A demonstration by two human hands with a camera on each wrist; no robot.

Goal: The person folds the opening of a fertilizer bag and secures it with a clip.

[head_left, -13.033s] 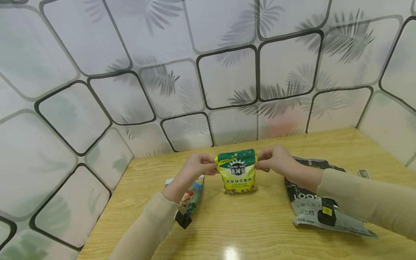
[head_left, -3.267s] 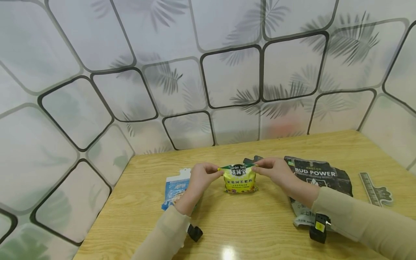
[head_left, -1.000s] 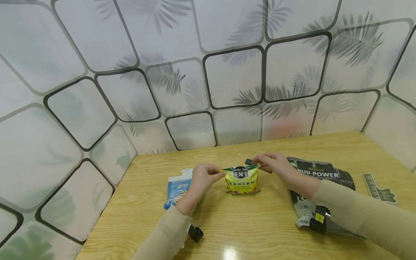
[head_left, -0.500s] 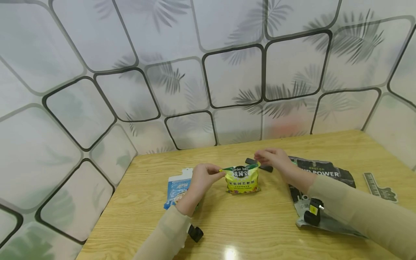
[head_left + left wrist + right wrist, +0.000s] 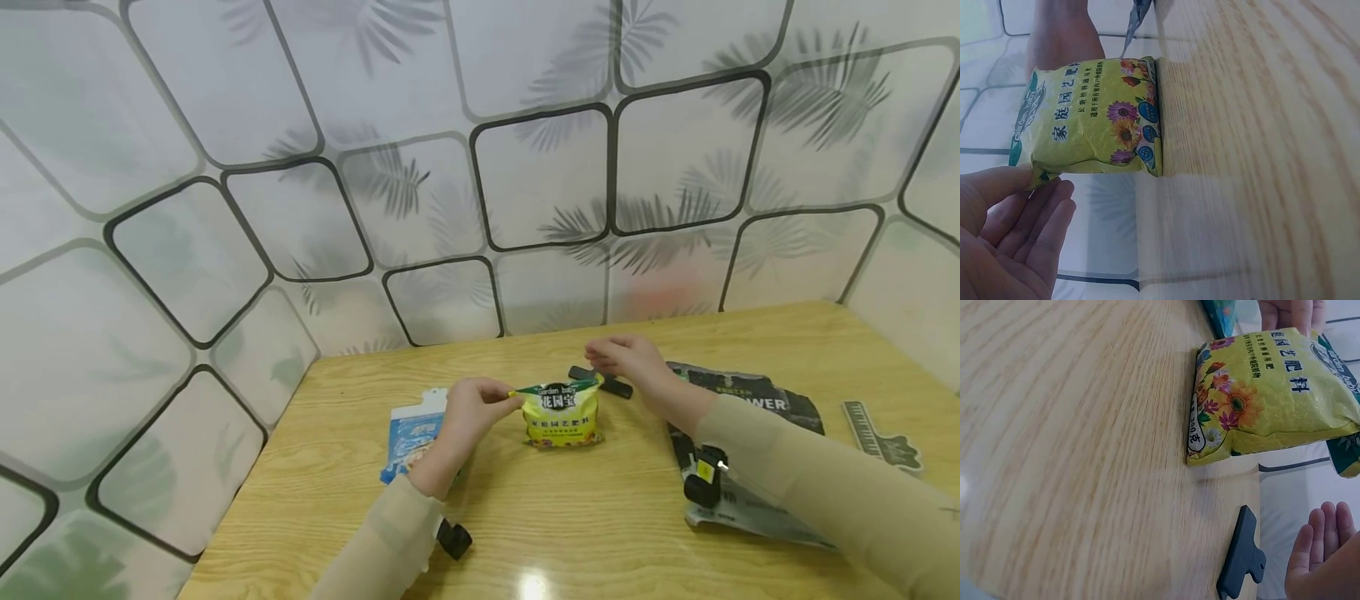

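Observation:
A yellow and green packet (image 5: 561, 417) stands upright on the table, its top folded back. My left hand (image 5: 468, 412) pinches the packet's top left corner between thumb and fingers; the left wrist view shows this hand (image 5: 1016, 231) at the corner of the packet (image 5: 1091, 119). My right hand (image 5: 633, 367) is off the packet, just behind its right side, with fingers extended and holding nothing. A black clip (image 5: 611, 384) lies on the table beneath and beside it. In the right wrist view the clip (image 5: 1241, 555) lies between the packet (image 5: 1272, 394) and the table's far edge, near my hand (image 5: 1325, 556).
A blue packet (image 5: 408, 440) lies left, partly behind my left forearm. A large black and grey bag (image 5: 765, 521) lies right under my right forearm. Farther right is a grey clip (image 5: 888, 448) with a ridged edge. A patterned wall covering stands behind the table (image 5: 570, 533).
Earlier both hands pinched the packet's upper corners, and its top has since been folded down. My right hand has let go and moved slightly back, uncovering more of the black clip. My left hand stays put.

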